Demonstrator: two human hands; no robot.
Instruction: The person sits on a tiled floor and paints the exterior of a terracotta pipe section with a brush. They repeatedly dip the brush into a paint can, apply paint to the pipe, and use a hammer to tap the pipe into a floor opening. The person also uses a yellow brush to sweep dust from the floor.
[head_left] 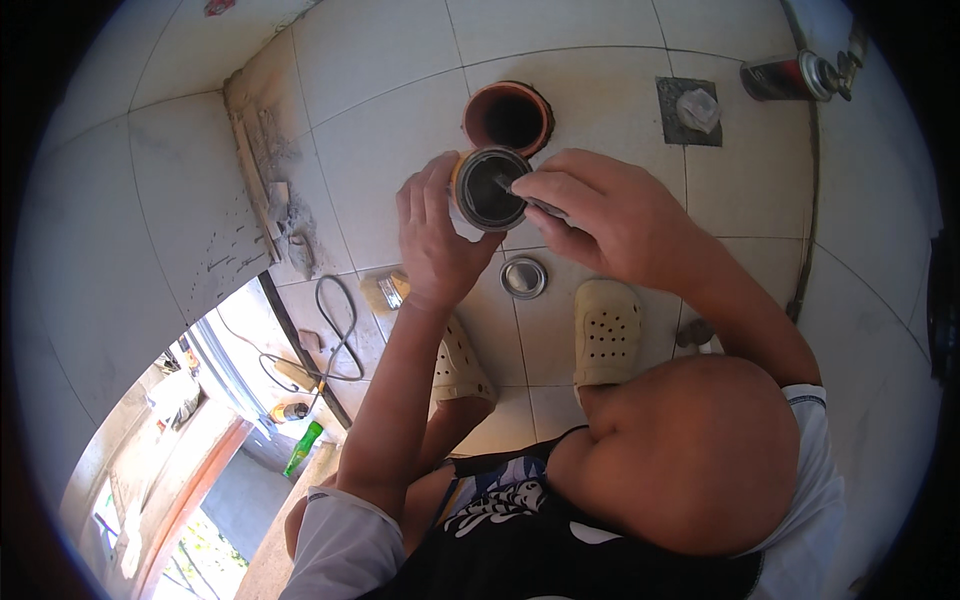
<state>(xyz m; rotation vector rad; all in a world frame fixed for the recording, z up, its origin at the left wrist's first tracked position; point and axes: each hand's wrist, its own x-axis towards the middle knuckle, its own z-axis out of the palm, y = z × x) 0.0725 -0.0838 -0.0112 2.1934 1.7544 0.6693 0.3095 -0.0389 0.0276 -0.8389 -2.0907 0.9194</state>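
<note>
My left hand (437, 230) is wrapped round a small open can (462, 190), tilted so that its dark inside faces me. My right hand (600, 215) pinches a thin greyish tool (547, 207), and its far end reaches into the can. The fingers partly cover this tool, so I cannot tell its exact kind. Just beyond the can, an orange-brown pipe (470, 120) opens upward from the tiled floor, its inside dark. A round metal lid (523, 277) lies on the tiles between the can and my feet.
A paintbrush (392, 290) lies by my left forearm. Beside a grey square patch (673, 128) with crumpled plastic (698, 111) on it, a gas canister with a torch head (785, 78) lies at far right. A looped cable (345, 340) and a green-handled object (303, 448) are at left.
</note>
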